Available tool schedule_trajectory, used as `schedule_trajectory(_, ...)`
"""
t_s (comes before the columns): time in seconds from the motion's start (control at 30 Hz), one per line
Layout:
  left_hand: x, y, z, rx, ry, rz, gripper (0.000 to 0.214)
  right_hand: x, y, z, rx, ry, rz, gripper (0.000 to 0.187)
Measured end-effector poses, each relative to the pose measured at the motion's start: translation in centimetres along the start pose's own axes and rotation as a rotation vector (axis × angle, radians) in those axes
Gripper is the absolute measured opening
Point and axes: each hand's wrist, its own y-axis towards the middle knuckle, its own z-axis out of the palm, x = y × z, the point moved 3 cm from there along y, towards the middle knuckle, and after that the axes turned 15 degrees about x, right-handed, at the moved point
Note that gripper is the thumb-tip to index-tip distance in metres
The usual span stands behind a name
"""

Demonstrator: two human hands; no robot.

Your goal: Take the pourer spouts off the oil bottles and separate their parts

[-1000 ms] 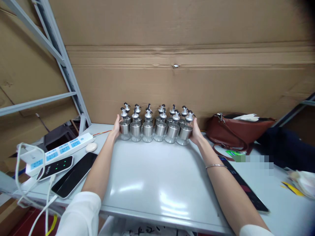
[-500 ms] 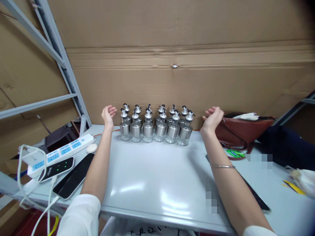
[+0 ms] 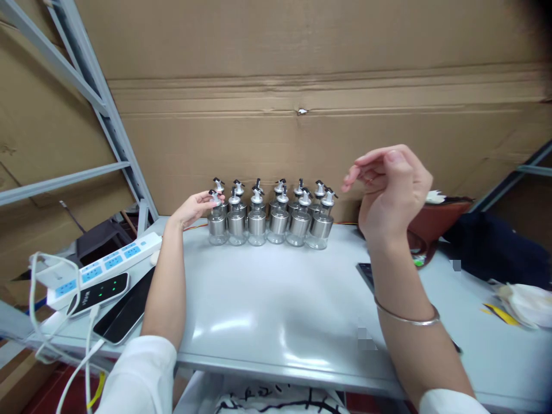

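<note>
Two rows of glass oil bottles with steel sleeves and black-and-white pour spouts stand against the cardboard at the back of the table. My left hand (image 3: 194,208) is at the left end, with its thumb and fingers closed around the spout cap of the front-left oil bottle (image 3: 217,225). That bottle stands upright on the table. My right hand (image 3: 394,187) is raised to the right of the rows, apart from the bottles, including the front-right bottle (image 3: 320,227). Its fingers are loosely bent and apart, with nothing in them.
On the left lie a power strip (image 3: 123,261), a white-edged device with green lights (image 3: 100,293) and a black phone (image 3: 125,322) with white cables. To the right are a brown bag (image 3: 440,221), dark cloth (image 3: 495,247) and a dark flat device (image 3: 365,273) partly under my right arm.
My left hand has moved right onto the cap of the front-left bottle. My right hand has risen and come closer to the camera.
</note>
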Motion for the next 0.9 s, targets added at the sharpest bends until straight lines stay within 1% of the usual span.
schedule_trajectory(0.1,0.2,-0.8,0.0,0.149,-0.035,-0.071,0.043,0.3,-0.1,0.5,0.013,0.003,0.016,0.024)
schedule_trajectory(0.2,-0.2,-1.1,1.1,0.308,-0.028,-0.163,0.047,0.6,-0.1,0.8,0.087,-0.011,0.067,0.024)
schedule_trajectory(0.27,-0.7,-0.8,2.6,0.414,-0.012,-0.211,0.050,0.9,-0.2,1.1,0.212,-0.011,0.130,0.022)
schedule_trajectory(0.33,-1.3,-0.2,4.5,0.496,-0.015,-0.235,0.051,1.0,-0.3,1.7,0.400,-0.028,0.216,0.021)
schedule_trajectory(0.43,-1.7,0.6,8.0,0.627,-0.069,-0.222,0.052,0.9,-0.8,2.7,0.687,-0.100,0.337,0.020)
schedule_trajectory(0.53,-1.7,0.5,11.7,0.743,-0.118,-0.204,0.050,0.6,-1.2,3.3,0.843,-0.177,0.377,0.017)
schedule_trajectory(0.63,-1.5,-0.7,15.2,0.776,-0.170,-0.152,0.044,0.0,-1.7,3.4,1.014,-0.245,0.443,0.021)
schedule_trajectory(0.7,-1.4,-1.8,16.9,0.745,-0.188,-0.117,0.040,-0.4,-2.3,3.3,1.145,-0.274,0.496,0.026)
schedule_trajectory(0.73,-1.3,-2.4,17.6,0.708,-0.192,-0.099,0.040,-0.6,-2.5,3.2,1.198,-0.275,0.511,0.027)
schedule_trajectory(0.8,-0.9,-3.4,18.6,0.604,-0.198,-0.064,0.042,-0.8,-2.9,3.1,1.264,-0.264,0.525,0.025)
schedule_trajectory(0.9,-0.1,-4.5,19.7,0.458,-0.226,-0.010,0.050,-0.5,-3.1,3.3,1.319,-0.309,0.546,0.013)
